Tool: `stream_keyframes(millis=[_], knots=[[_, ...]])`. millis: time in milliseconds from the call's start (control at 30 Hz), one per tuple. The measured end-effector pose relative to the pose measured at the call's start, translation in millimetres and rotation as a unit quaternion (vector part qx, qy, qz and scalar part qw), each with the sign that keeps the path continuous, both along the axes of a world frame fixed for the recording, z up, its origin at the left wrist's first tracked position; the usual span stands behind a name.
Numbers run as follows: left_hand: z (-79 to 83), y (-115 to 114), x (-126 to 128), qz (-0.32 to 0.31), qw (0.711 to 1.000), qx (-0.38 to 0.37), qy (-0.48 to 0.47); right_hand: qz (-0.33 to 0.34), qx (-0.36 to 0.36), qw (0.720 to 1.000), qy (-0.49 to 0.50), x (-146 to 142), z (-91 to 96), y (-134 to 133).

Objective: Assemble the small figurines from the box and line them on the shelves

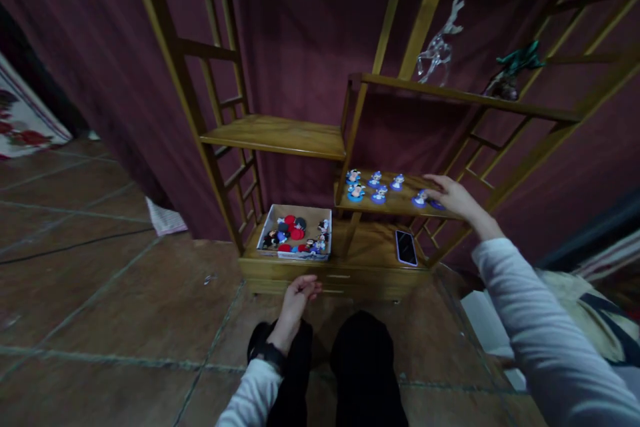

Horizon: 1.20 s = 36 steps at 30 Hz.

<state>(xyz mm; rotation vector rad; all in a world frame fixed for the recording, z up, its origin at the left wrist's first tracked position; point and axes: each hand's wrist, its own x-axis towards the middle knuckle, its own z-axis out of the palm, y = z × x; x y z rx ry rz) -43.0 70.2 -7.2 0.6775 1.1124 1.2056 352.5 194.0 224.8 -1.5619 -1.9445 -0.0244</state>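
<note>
My right hand [453, 199] reaches to the right end of the low right shelf. Its thumb and fingers are closed around a small figurine whose purple base [437, 205] shows under them; the rest is hidden. Just left of it stands a white-and-purple figurine [420, 199]. Further left are several more, among them a purple-hatted figurine [398, 182] and a figurine on a blue base [356, 192]. In front of the cabinet, over my knees, my left hand [300, 293] hangs with its fingers curled together and nothing visible in them.
An open cardboard box [323, 215] holding red, black and blue figurines sits on the cabinet's lower left top. A phone [406, 248] lies to its right. Above are a clear deer ornament [437, 53] and a green ornament [517, 63]. A white box [484, 323] stands on the floor.
</note>
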Motion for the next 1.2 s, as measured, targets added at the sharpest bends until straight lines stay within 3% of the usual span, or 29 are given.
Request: stream_keyframes(millis=[67, 100, 167, 267, 400, 533, 700, 867, 1033, 1200], knots=[[3.0, 5.3, -11.1, 0.062, 0.997, -0.022, -0.028, 0.007, 0.057, 0.992, 0.111, -22.3, -6.5, -26.9], [6.7, 10.4, -17.0, 0.094, 0.994, -0.031, -0.04, 0.025, 0.052, 0.986, 0.155, -37.8, -14.0, -41.4], [19.1, 26.6, -28.3, 0.151, 0.986, -0.029, -0.059, 0.078, -0.011, 0.973, 0.217, -75.6, -39.4, -66.3], [44.9, 63.8, -41.6, 0.212, 0.973, 0.025, -0.091, 0.154, -0.146, 0.947, 0.242, -138.0, -98.4, -78.8], [66.8, 118.2, -51.6, 0.266, 0.954, 0.069, -0.117, 0.178, -0.233, 0.936, 0.194, -208.6, -176.1, -46.7], [58.8, 154.8, -57.3, 0.273, 0.947, 0.023, -0.166, 0.117, -0.254, 0.954, 0.11, -253.1, -219.8, 7.9], [46.6, 174.8, -68.3, 0.281, 0.943, -0.013, -0.18, 0.092, -0.293, 0.947, -0.097, -282.2, -245.7, 59.6], [53.1, 184.7, -84.1, 0.272, 0.946, 0.049, -0.171, 0.079, -0.327, 0.922, -0.193, -293.4, -260.6, 77.6], [55.0, 187.7, -94.7, 0.245, 0.948, 0.008, -0.201, 0.097, -0.325, 0.922, -0.186, -292.1, -268.3, 81.6], [55.9, 189.5, -99.6, 0.22, 0.951, -0.022, -0.216, 0.061, -0.279, 0.957, -0.056, -290.6, -266.4, 91.6]])
